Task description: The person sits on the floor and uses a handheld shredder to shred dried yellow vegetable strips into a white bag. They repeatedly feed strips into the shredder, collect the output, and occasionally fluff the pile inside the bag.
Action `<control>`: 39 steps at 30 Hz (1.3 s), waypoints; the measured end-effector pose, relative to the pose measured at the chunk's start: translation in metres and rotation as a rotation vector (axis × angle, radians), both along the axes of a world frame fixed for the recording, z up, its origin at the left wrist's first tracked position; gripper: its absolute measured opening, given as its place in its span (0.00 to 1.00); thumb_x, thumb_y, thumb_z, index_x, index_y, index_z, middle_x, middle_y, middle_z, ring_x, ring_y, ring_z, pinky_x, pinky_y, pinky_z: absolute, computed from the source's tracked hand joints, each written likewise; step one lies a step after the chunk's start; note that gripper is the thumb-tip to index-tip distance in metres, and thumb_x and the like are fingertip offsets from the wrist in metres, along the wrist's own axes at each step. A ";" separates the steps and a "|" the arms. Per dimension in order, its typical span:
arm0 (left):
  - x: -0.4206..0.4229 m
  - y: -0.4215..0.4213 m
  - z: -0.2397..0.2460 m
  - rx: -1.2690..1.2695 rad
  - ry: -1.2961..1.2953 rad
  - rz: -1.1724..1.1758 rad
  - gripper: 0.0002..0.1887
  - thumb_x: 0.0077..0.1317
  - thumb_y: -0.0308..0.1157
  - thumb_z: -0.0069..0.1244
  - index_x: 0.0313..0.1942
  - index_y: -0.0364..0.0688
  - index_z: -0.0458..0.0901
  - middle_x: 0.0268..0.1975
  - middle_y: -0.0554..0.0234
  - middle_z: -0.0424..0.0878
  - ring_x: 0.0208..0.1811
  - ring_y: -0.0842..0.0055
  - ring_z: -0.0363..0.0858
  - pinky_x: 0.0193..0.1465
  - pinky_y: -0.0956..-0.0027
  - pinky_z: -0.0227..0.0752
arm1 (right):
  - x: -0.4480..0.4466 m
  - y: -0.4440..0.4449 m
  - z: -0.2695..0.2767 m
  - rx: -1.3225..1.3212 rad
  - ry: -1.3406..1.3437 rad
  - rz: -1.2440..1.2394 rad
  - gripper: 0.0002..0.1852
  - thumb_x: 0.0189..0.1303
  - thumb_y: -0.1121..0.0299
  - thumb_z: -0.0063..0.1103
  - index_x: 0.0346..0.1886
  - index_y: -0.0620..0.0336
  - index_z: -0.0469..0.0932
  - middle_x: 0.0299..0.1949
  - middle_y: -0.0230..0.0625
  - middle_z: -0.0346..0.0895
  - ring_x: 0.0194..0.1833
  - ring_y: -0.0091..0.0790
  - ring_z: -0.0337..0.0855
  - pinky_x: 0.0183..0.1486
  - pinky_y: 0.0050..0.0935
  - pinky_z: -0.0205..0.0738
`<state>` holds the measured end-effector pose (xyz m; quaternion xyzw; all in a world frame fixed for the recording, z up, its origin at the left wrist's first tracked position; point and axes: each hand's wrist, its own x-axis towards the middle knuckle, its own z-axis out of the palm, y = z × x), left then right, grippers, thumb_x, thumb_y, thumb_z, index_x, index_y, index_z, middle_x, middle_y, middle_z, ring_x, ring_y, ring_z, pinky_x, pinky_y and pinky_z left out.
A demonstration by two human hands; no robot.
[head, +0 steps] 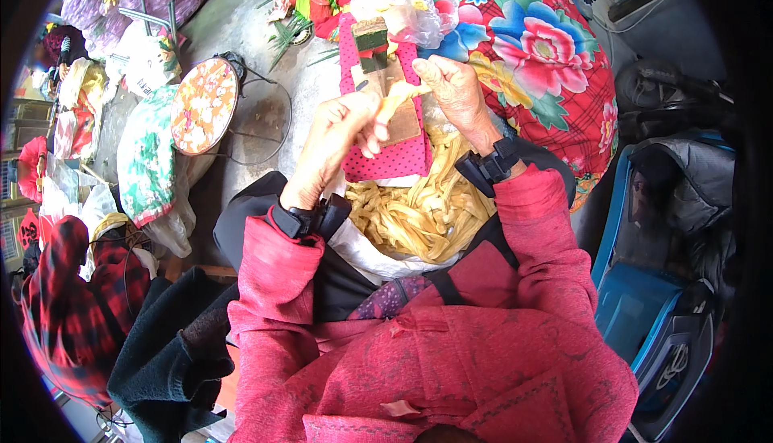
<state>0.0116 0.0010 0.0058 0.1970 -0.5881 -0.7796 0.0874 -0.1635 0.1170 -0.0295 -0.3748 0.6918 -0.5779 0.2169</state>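
Note:
A yellowish strip of soft material [395,100] is stretched between my two hands. My left hand [347,126] pinches its lower left end, and my right hand [450,89] holds the other end between thumb and fingers. Beneath the hands lies a wooden board [403,126] on a pink dotted cloth [362,165]. A block with a worn wooden top [369,33] and a red band stands at the board's far end. Close to my body, a white sack [368,256] holds a heap of similar yellowish strips [423,213].
A round stool with a floral top [204,106] stands to the left. Red floral fabric [543,50] bulges at the right, with a clear plastic bag [398,2] beside it. A blue and grey container [640,304] is at far right; bags and clothes lie at left.

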 end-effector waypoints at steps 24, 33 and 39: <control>-0.010 -0.009 -0.036 -0.275 0.088 0.120 0.09 0.67 0.26 0.51 0.47 0.38 0.78 0.33 0.74 0.80 0.30 0.91 0.71 0.32 0.86 0.64 | 0.000 -0.002 -0.014 0.094 0.088 0.087 0.08 0.65 0.69 0.56 0.30 0.62 0.73 0.23 0.26 0.67 0.29 0.14 0.65 0.32 0.20 0.64; -0.007 -0.019 -0.045 -0.784 -0.178 0.118 0.08 0.69 0.29 0.50 0.43 0.34 0.80 0.26 0.77 0.75 0.26 0.91 0.67 0.31 0.83 0.64 | 0.000 -0.003 -0.024 -0.065 0.040 0.123 0.04 0.64 0.74 0.56 0.35 0.61 0.72 0.30 0.23 0.71 0.33 0.15 0.70 0.37 0.19 0.67; -0.001 -0.016 -0.023 -0.513 -0.101 0.118 0.10 0.69 0.33 0.50 0.30 0.38 0.80 0.18 0.79 0.69 0.20 0.91 0.61 0.23 0.81 0.54 | -0.005 0.002 -0.018 0.025 0.084 0.092 0.04 0.64 0.75 0.56 0.33 0.60 0.71 0.29 0.21 0.70 0.32 0.13 0.68 0.36 0.17 0.66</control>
